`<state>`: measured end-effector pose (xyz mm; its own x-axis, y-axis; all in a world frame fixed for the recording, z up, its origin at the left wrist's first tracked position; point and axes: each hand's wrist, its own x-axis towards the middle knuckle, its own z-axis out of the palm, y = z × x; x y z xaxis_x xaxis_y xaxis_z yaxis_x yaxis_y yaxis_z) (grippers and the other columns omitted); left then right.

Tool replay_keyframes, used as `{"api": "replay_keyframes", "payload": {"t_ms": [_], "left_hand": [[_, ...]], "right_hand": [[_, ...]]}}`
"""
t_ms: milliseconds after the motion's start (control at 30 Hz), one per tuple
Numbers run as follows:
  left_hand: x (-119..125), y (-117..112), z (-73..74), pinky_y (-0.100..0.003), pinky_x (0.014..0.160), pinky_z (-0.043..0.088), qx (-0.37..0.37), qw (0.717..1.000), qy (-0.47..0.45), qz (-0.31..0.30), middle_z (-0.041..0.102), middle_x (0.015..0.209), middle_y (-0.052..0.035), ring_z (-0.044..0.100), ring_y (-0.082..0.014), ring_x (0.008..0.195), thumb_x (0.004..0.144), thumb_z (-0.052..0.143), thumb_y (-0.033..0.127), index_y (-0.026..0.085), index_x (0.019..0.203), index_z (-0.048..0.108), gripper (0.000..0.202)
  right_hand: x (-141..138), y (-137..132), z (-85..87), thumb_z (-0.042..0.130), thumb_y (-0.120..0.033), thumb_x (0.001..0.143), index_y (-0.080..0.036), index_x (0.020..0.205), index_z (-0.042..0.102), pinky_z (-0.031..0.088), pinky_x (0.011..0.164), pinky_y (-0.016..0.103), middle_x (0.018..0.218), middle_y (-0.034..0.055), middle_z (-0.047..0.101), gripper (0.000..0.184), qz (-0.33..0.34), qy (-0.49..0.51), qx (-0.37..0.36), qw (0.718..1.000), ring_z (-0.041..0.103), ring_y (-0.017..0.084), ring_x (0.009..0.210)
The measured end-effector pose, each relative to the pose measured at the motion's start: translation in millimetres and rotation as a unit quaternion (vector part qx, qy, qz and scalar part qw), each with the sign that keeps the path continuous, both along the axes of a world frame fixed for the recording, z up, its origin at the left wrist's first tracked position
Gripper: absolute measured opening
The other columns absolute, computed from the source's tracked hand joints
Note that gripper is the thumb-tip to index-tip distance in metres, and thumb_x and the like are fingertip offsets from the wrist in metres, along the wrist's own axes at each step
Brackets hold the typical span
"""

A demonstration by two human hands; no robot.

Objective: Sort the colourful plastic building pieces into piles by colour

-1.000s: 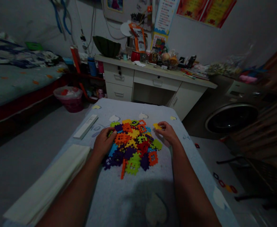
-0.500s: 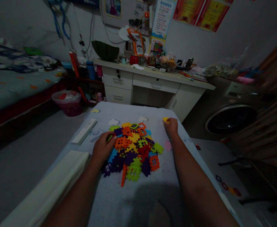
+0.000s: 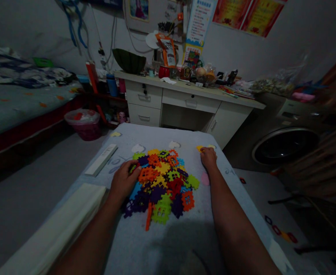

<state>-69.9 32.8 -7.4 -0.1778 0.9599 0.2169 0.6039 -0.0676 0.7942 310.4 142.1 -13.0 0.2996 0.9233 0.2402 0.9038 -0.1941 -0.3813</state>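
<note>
A heap of notched plastic building pieces (image 3: 162,168) in orange, yellow, green, purple, red and blue lies on the cloth-covered table. My left hand (image 3: 123,179) rests at the heap's left edge, thumb and fingers curled around a small green and red building piece (image 3: 132,167) that they partly hide. To the right of the heap, near the table's far right, my right hand (image 3: 209,157) pinches a yellow building piece (image 3: 199,148) at or just above the cloth. The yellow piece is partly covered by the fingers.
A long white box (image 3: 101,160) lies on the table's left side, with a pale folded bundle (image 3: 61,225) nearer me. Beyond stand a cluttered desk (image 3: 190,97) and a washing machine (image 3: 285,133). A pink bin (image 3: 84,124) and several linked pieces (image 3: 281,231) are on the floor.
My right hand has moved slightly down towards the table with the yellow piece, which now appears flatter. My left hand stays by the heap. The view has shifted a little.
</note>
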Motion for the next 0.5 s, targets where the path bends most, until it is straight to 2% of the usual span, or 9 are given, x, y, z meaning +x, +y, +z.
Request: {"api": "replay_keyframes", "payload": {"t_ms": [133,500], "left_hand": [[-0.3,-0.4,-0.8,-0.044,0.097,0.048,0.003,1.000,-0.001,0.000,0.068,0.115,-0.0086,0.063,-0.0284,0.106,0.083,0.053,0.051,0.022,0.110,0.064,0.042],[-2.2,0.9,-6.0,-0.041,0.098,0.048,0.001,1.000,0.010,-0.004,0.068,0.117,-0.0092,0.063,-0.0272,0.108,0.084,0.052,0.052,0.020,0.113,0.064,0.045]], "right_hand": [[2.0,1.7,-0.6,0.049,-0.020,0.087,-0.023,0.114,0.071,0.043,0.094,0.043,0.125,0.0128,0.058,0.034,0.030,0.000,-0.013,0.999,0.052,0.029,0.115],[-1.4,2.0,2.7,0.045,-0.019,0.091,-0.025,0.131,0.060,0.039,0.102,0.043,0.145,0.0106,0.047,0.043,0.049,-0.035,-0.062,0.996,0.044,0.026,0.129]]}}
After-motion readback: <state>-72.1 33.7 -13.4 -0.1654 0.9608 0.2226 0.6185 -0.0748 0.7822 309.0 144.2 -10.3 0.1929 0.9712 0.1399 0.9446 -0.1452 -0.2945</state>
